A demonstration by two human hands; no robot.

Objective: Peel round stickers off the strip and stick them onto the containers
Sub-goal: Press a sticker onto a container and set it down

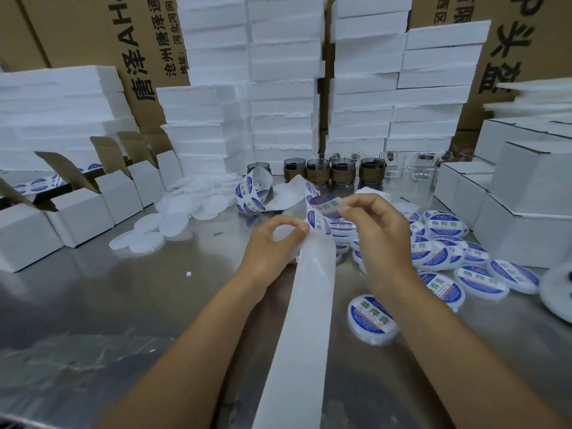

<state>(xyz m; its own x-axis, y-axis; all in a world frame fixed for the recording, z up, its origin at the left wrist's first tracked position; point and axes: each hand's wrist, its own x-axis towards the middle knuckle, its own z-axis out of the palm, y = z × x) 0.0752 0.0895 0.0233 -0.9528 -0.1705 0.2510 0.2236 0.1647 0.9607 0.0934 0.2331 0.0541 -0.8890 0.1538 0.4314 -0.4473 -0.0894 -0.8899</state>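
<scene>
Centre frame: left hand [272, 243], fingers curled, pinches the strip [303, 320]. Right hand [377, 230] pinches a round sticker [325, 205], part-lifted off the strip. Sticker probably thin, limp, tacky; best held by its edge. Labelled containers [371, 317] lie right.

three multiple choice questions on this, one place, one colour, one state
1. Beside the strip, the loose labelled containers lie: A to its left B to its right C on foam blocks
2. The sticker has a rim of: A red B yellow C blue
3. The right hand is: A pinching the sticker B flat on the table C holding a glass
Answers: 1 B, they spread right of the strip; 2 C, a blue ring frames white; 3 A, its fingertips grip the sticker's edge.
</scene>
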